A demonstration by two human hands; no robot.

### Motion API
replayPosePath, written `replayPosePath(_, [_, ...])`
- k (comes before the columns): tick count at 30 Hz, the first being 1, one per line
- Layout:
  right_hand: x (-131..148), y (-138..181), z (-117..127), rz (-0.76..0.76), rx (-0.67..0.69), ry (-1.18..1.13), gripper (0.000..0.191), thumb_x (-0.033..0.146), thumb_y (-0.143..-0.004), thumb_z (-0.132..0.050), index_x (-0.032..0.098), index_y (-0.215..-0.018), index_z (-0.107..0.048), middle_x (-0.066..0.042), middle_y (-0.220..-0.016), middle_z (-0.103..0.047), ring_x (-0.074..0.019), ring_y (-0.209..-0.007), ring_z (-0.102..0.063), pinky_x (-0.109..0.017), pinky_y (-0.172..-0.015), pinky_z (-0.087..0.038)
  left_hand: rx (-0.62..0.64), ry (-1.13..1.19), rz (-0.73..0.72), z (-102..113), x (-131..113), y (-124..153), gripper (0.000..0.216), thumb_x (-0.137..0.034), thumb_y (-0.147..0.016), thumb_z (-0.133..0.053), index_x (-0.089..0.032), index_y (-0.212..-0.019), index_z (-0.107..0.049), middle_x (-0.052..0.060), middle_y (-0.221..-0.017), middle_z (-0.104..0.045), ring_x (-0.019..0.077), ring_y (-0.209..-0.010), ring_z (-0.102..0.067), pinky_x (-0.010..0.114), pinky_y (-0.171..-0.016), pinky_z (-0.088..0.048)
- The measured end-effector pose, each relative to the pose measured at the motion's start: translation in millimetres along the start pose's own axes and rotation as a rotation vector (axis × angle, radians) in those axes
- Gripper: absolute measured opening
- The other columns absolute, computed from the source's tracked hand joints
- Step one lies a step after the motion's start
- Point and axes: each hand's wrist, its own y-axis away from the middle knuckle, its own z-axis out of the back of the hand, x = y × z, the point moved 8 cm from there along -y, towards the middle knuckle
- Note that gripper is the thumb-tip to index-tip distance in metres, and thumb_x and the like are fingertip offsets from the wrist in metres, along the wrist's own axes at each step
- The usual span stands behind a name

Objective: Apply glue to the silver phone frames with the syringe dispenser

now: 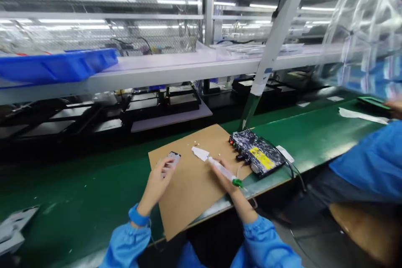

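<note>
The right hand [226, 177] is closed around a syringe-like dispenser [222, 169] with a green rear end, lying slantwise across the palm, its tip pointing up and left onto a small white scrap [200, 153] on the board. The left hand [156, 183] has its fingers closed on a small grey, flat part [173, 160], held at the left edge of the board; whether the part rests on the board or is lifted clear cannot be told. A blue band sits on the left wrist, and both arms wear blue sleeves.

Both hands work over a brown cardboard sheet [191, 188] that lies askew on a green belt surface [78, 201], its near corner reaching over the belt's near edge. Just right of the sheet sits a dark speckled control box [256, 153] with a yellow label, coloured buttons on its left end and black cables trailing off to the right.

On the near left of the belt lie pale flat parts [14, 226]. Beyond the belt, black fixtures stand in shadow under a long white shelf [163, 71] carrying a blue tray [59, 66] on the left. A slanting metal post [273, 46] rises from behind the box. At the right, another person's blue sleeve [370, 163] shows, with a clear plastic bag [367, 29] above it. Strip lights and wire mesh fill the far background.
</note>
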Motion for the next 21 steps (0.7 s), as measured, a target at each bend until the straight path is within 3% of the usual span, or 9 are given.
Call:
replayPosePath(5, [-3, -1, 5, -0.033, -0.083, -0.014, 0.054, 0.065, -0.093, -0.079, 0.017, -0.118, -0.082, -0.008, -0.088, -0.077, -0.0204, -0.070, -0.062, -0.033, -0.064, -0.050, -0.040, -0.422, -0.084, 2, 45, -35, 0.070, -0.066, -0.096, -0.060, -0.020, -0.149, -0.061, 0.019, -0.160, -0.060, 0.0426, -0.153, -0.055, 0.064, -0.128, -0.044])
replayPosePath(10, [-5, -2, 6, -0.048, -0.087, 0.022, 0.054, 0.067, -0.092, -0.079, 0.018, -0.115, -0.082, -0.009, -0.093, -0.080, -0.0211, -0.075, -0.066, -0.033, -0.066, -0.052, 0.026, -0.587, -0.025, -17, 80, -53, 0.092, -0.069, -0.098, -0.059, -0.013, -0.168, -0.040, 0.024, -0.178, -0.041, 0.0438, -0.166, -0.038, 0.065, -0.135, -0.033])
replayPosePath(15, [-10, -3, 5, -0.108, -0.054, 0.043, 0.060, 0.071, -0.087, -0.081, 0.018, -0.118, -0.081, -0.010, -0.101, -0.082, -0.0223, -0.083, -0.070, -0.034, -0.075, -0.057, -0.027, -0.588, -0.033, -21, 71, -56, 0.100, -0.069, -0.096, -0.064, -0.012, -0.172, -0.034, 0.025, -0.177, -0.042, 0.0418, -0.166, -0.040, 0.057, -0.138, -0.029])
replayPosePath(21, [-21, -6, 6, -0.063, -0.062, 0.093, 0.058, 0.067, -0.088, -0.083, 0.018, -0.119, -0.081, -0.004, -0.086, -0.077, -0.0170, -0.067, -0.061, -0.032, -0.065, -0.051, -0.074, -0.618, 0.031, 2, 59, -53, 0.087, -0.068, -0.101, -0.059, -0.022, -0.172, -0.039, 0.017, -0.174, -0.050, 0.0381, -0.161, -0.048, 0.055, -0.131, -0.040])
